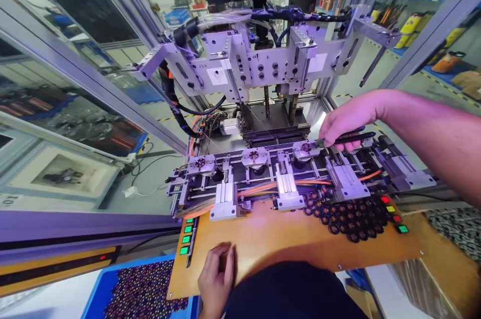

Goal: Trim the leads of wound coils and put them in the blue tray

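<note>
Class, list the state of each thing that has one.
Right hand: closed on black-handled tool
Black-handled tool: held, handles slightly apart
Left hand: curled, resting on board
Green buttons: lit
Pen-like stick: lying on board
Black round parts: clustered on board
Blue tray: loaded with small parts

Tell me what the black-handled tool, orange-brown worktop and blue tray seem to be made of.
Black-handled tool, in the right hand: handles perhaps plastic or coated metal, from their even, dark finish; the look leaves it open.
Orange-brown worktop: probably smooth laminate or resin board, given its soft sheen.
Blue tray: likely smooth moulded plastic, from its uniform bright colour.
</note>
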Motion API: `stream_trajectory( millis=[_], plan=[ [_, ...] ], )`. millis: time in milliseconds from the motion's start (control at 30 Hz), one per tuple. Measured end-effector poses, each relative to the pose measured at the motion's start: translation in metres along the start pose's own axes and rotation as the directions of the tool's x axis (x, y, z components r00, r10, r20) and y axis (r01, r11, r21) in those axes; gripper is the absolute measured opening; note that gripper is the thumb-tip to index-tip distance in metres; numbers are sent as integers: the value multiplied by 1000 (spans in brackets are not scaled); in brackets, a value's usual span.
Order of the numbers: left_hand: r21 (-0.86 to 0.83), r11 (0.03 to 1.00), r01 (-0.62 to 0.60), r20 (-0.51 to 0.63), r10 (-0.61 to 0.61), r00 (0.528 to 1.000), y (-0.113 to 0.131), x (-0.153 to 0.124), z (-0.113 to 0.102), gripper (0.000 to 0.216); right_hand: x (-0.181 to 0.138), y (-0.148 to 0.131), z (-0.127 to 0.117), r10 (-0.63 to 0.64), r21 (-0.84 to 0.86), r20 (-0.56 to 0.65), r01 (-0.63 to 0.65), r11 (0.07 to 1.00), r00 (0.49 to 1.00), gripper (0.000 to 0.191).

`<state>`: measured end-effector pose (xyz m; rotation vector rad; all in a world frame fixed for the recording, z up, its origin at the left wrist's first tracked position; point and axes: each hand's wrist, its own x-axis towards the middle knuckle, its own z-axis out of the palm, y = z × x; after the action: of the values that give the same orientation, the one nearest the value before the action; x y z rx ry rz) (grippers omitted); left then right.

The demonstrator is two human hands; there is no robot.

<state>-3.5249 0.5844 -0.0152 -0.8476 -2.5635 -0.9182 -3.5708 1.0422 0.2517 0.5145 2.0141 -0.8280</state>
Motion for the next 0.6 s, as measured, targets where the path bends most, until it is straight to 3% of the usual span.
stream_trajectory(
  millis=[367, 500, 600],
  plan=[
    [13, 1000, -19, -12, 19, 1000, -1, 0, 1, 10, 10, 4, -2, -94, 11, 27, 93, 996, 995, 41],
    [23, 999, -39, -25, 39, 999, 1, 1, 0, 11, -4, 2, 0, -235, 51, -9, 236, 970, 972, 41],
    [27, 998, -54, -46, 55, 997, 0, 2, 0, 12, -22, 9, -7, -265, 40, -84, 269, 962, 961, 46]
  ],
)
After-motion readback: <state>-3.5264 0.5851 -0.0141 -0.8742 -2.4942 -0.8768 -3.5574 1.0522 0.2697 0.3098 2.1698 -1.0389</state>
